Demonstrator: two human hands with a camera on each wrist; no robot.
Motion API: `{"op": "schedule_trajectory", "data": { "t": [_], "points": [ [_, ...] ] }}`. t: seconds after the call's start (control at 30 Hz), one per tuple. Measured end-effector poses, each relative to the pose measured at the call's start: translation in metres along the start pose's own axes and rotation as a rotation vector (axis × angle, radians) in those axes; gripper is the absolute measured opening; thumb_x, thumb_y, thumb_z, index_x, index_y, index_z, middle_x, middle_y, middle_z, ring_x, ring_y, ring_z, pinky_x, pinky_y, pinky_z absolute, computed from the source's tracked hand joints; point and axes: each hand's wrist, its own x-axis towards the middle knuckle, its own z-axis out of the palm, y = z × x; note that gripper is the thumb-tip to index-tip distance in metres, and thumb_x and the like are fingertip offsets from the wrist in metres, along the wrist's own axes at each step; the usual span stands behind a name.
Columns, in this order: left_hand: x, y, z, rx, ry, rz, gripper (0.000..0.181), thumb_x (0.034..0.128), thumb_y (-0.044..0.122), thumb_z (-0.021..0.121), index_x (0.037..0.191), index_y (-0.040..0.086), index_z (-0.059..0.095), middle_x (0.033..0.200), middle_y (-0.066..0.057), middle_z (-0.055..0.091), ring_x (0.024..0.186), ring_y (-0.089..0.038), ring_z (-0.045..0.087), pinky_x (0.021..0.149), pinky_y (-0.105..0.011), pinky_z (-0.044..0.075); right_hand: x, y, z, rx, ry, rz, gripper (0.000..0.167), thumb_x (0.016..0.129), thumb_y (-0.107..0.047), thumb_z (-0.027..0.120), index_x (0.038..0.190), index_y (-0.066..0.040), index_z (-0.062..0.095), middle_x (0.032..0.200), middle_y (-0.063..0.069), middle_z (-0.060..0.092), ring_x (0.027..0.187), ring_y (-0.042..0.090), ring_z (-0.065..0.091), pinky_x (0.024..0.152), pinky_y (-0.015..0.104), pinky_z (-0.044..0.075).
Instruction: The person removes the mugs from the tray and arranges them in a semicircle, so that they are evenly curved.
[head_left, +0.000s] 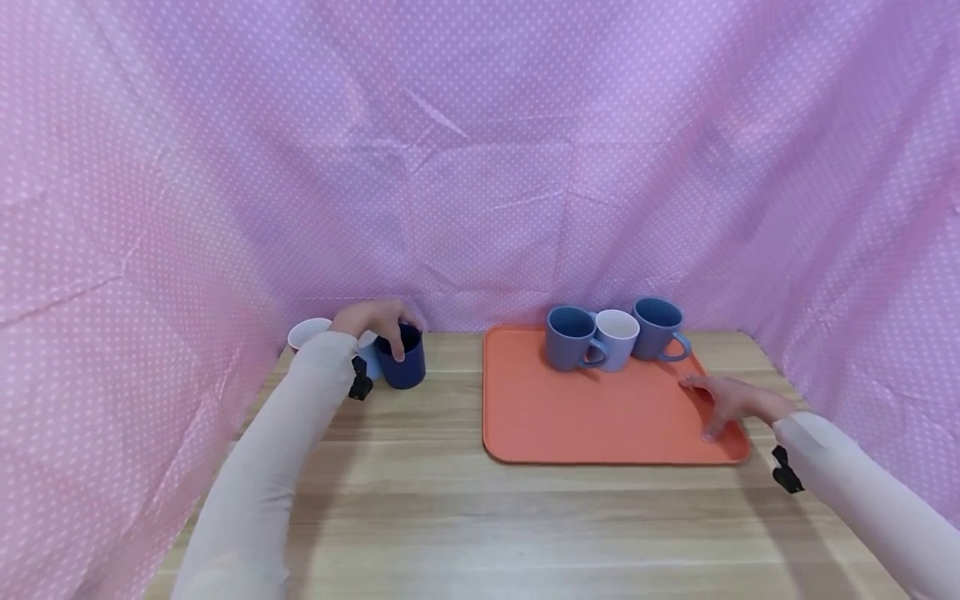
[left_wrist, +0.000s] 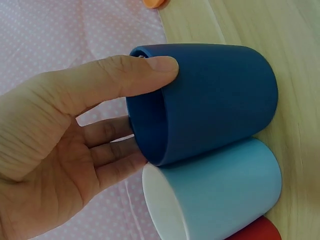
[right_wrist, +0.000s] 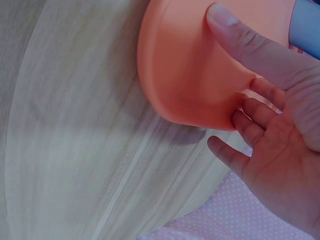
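At the table's back left, my left hand (head_left: pixel 378 319) grips the rim of a dark blue cup (head_left: pixel 405 367) from above. The left wrist view shows the thumb against the cup's outer wall, with the other fingers partly hidden behind the rim. A light blue cup (left_wrist: pixel 230 190) touches it, and a red cup (left_wrist: pixel 260 230) is mostly cut off beyond. My right hand (head_left: pixel 731 400) is at the right edge of the orange tray (head_left: pixel 570 425), thumb over the tray and fingers spread along the rim. Nothing is held in that hand.
Along the tray's back stand a blue-grey mug (head_left: pixel 566 354), a white mug (head_left: pixel 617 346) and another blue-grey mug (head_left: pixel 652 340), close together. The wooden table (head_left: pixel 450 517) ends at a pink dotted curtain (head_left: pixel 480 208) behind and at the sides.
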Motion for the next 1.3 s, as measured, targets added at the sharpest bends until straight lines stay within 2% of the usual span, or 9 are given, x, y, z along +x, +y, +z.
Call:
{"op": "schedule_trajectory", "data": {
  "t": [0.23, 0.47, 0.83, 1.07, 1.3],
  "points": [
    [0.003, 0.0075, -0.001, 0.027, 0.014, -0.027, 0.066, 0.0784, 0.014, 0.085, 0.141, 0.013, 0.063, 0.151, -0.015, 0.054, 0.143, -0.038, 0.044, 0.114, -0.052, 0.043, -0.0002, -0.0016, -0.0015, 0.008, -0.023, 0.03, 0.098, 0.065, -0.014, 0.094, 0.143, 0.016, 0.042, 0.142, 0.044, 0.041, 0.126, 0.059, 0.042, 0.105, 0.073, 0.036],
    [0.0039, 0.0069, 0.0041, 0.048, 0.017, -0.033, 0.068, 0.0754, 0.013, 0.083, 0.141, 0.012, 0.063, 0.152, -0.017, 0.052, 0.142, -0.038, 0.045, 0.112, -0.05, 0.046, 0.0005, -0.0035, -0.0027, 0.035, -0.017, 0.028, 0.096, 0.064, -0.009, 0.093, 0.142, 0.016, 0.042, 0.14, 0.044, 0.043, 0.125, 0.058, 0.043, 0.105, 0.072, 0.037],
    [0.0025, 0.0019, 0.0048, -0.008, 0.012, 0.008, 0.068, 0.0773, 0.008, 0.082, 0.142, 0.011, 0.061, 0.154, -0.018, 0.049, 0.145, -0.038, 0.04, 0.112, -0.051, 0.045, 0.0004, -0.0001, 0.0005, 0.022, -0.006, -0.005, 0.096, 0.063, -0.01, 0.093, 0.141, 0.017, 0.044, 0.141, 0.043, 0.044, 0.125, 0.059, 0.043, 0.104, 0.071, 0.038],
    [0.0016, 0.0046, 0.0055, -0.018, 0.005, -0.034, 0.068, 0.0766, 0.009, 0.084, 0.141, 0.014, 0.063, 0.153, -0.016, 0.051, 0.143, -0.037, 0.043, 0.112, -0.052, 0.045, -0.0026, 0.0005, 0.0034, 0.034, 0.006, -0.035, 0.094, 0.062, -0.008, 0.093, 0.138, 0.019, 0.045, 0.138, 0.043, 0.046, 0.124, 0.059, 0.045, 0.103, 0.069, 0.04],
    [0.0028, 0.0033, 0.0046, -0.017, 0.022, -0.021, 0.068, 0.075, 0.008, 0.084, 0.14, 0.013, 0.064, 0.152, -0.018, 0.052, 0.143, -0.038, 0.043, 0.111, -0.051, 0.046, -0.0014, 0.0019, 0.0022, 0.033, 0.014, -0.034, 0.093, 0.063, -0.009, 0.093, 0.138, 0.018, 0.045, 0.138, 0.042, 0.047, 0.123, 0.058, 0.046, 0.103, 0.07, 0.039]
  ]
}}
